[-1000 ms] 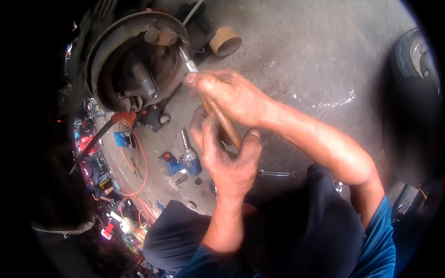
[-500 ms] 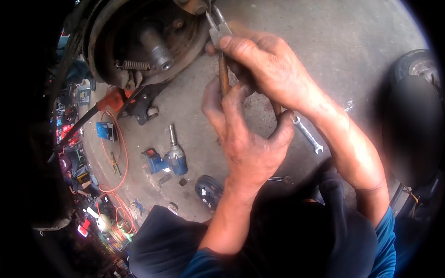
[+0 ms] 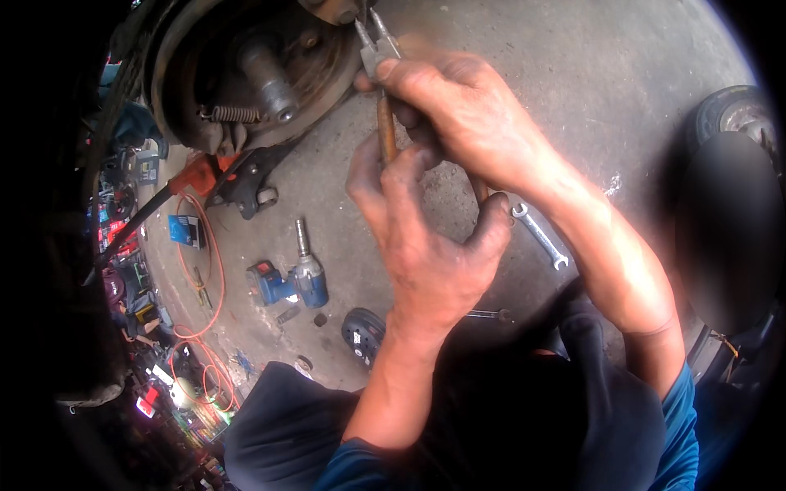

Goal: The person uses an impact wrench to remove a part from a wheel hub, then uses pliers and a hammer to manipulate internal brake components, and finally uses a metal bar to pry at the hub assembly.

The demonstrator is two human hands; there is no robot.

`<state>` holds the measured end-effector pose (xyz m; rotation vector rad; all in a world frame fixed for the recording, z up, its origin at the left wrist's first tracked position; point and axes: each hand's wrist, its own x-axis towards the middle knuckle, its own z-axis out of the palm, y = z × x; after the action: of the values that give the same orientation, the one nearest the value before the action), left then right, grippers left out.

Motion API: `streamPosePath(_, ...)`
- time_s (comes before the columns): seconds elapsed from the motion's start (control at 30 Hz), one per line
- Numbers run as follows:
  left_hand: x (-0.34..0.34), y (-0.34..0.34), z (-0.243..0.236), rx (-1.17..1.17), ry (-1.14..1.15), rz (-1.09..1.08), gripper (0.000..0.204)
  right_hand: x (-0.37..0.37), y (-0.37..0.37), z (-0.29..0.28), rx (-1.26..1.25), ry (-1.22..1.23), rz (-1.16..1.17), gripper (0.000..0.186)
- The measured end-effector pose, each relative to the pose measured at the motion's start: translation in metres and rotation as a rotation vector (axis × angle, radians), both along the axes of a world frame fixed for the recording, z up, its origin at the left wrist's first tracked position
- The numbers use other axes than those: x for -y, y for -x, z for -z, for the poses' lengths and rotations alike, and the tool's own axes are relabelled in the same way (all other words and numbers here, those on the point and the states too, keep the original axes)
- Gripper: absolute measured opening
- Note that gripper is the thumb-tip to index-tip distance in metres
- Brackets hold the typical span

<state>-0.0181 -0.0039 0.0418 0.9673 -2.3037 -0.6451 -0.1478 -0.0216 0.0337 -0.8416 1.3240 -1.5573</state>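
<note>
My right hand (image 3: 442,106) grips a pair of metal pliers (image 3: 372,57) with worn orange-brown handles near their jaws. The two slim tips point up beside a rusty bracket (image 3: 327,12) at the top of the opened brake assembly (image 3: 176,74). Below, my left hand (image 3: 422,237) has its fingers and thumb round the spread handle ends. Left of the pliers, a metal spindle (image 3: 266,82) sticks out above a coil spring (image 3: 237,114) inside the brake.
A floor jack (image 3: 196,176) stands under the brake. On the concrete lie a blue cordless power tool (image 3: 309,282), two wrenches (image 3: 540,237), a small blue box (image 3: 184,231) and an orange hose (image 3: 214,270). A tyre (image 3: 720,110) is at right, tool clutter (image 3: 147,401) at left.
Both hands and the pliers moved up and rightward from a second ago, the tool now more upright with two tips showing apart. Over the last half second they shifted slightly left.
</note>
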Motion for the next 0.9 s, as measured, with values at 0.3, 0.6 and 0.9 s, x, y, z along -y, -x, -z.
streamPosePath(0.3, 0.0, 0.0, -0.005, 0.007, -0.019, -0.022, 0.066, 0.004, 0.001, 0.0, 0.028, 0.033, -0.038, 0.042)
streamPosePath(0.6, -0.003, 0.004, -0.004, -0.187, 0.006, -0.034, 0.069, -0.007, -0.002, -0.011, 0.117, -0.126, 0.039, 0.036)
streamPosePath(0.9, -0.005, -0.003, 0.0, -0.125, -0.028, -0.064, 0.081, -0.002, -0.016, -0.023, 0.16, -0.157, 0.029, 0.038)
